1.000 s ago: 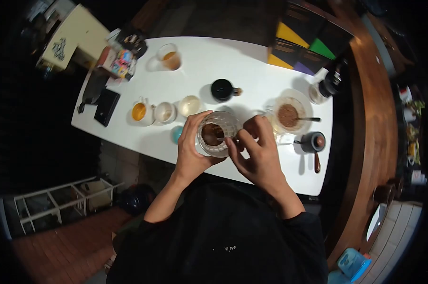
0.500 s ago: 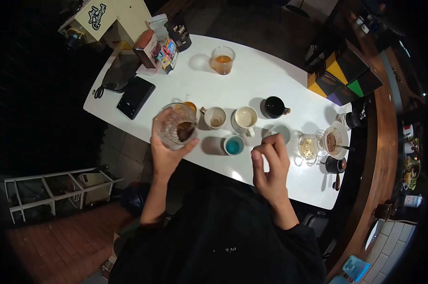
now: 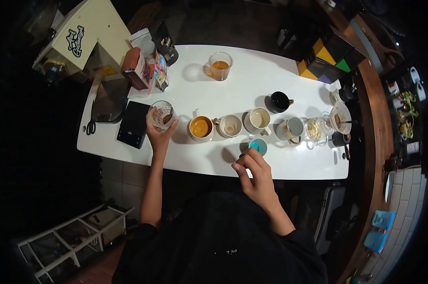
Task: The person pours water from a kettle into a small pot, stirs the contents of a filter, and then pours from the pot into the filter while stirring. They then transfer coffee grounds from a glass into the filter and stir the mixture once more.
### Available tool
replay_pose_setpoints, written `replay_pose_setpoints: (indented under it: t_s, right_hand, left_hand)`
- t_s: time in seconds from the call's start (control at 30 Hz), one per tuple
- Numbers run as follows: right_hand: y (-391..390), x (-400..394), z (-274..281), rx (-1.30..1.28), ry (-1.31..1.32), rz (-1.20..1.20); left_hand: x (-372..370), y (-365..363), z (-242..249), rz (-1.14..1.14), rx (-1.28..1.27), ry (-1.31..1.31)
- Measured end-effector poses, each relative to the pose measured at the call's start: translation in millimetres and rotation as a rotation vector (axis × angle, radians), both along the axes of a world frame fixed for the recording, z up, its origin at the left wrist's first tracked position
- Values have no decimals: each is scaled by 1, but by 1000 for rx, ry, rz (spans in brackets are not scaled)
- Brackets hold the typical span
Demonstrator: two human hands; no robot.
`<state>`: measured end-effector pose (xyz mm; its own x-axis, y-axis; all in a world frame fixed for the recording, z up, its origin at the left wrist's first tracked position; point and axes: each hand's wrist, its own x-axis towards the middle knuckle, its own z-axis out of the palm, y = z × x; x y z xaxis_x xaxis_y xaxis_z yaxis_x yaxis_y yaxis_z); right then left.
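My left hand [image 3: 159, 135] is wrapped around a clear textured glass [image 3: 161, 113] with something dark brown inside, over the left part of the table. Just left of that hand lies a black flat scale [image 3: 134, 124]. My right hand [image 3: 259, 182] is curled, thumb and fingertips together, above the table's front edge. No object shows between those fingers. Right behind it stands a cup with a turquoise inside [image 3: 258, 146]. A mug with an orange inside [image 3: 200, 128], a pale cup [image 3: 230, 126] and a cream mug [image 3: 260, 117] stand in a row between the hands.
Farther back are a plastic cup of amber liquid [image 3: 220, 67] and a black mug [image 3: 280, 102]. Toward the right stand a metal-looking mug [image 3: 292, 128], a glass server [image 3: 314, 128] and a dripper with filter [image 3: 340, 116]. Boxes and pouches [image 3: 139, 68] crowd the back left corner of the white table [image 3: 190, 163].
My left hand has lowered the glass toward the table and away from my head, uncovering the orange mug. My right hand has shifted left and down, still curled. The camera view has turned.
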<state>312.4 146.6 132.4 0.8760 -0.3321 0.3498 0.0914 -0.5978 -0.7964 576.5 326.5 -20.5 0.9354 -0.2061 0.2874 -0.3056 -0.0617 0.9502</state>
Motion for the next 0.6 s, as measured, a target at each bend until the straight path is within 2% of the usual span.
replay_pose_setpoints:
  t_s: [0.3,0.6]
  right_hand:
    - [6,-1,2,84,44,-141]
    - [4,2,2,106,38,-68]
  left_hand:
    - [17,-10,-25,-44,-23,39]
    - [23,-14,-35,43,42,-47]
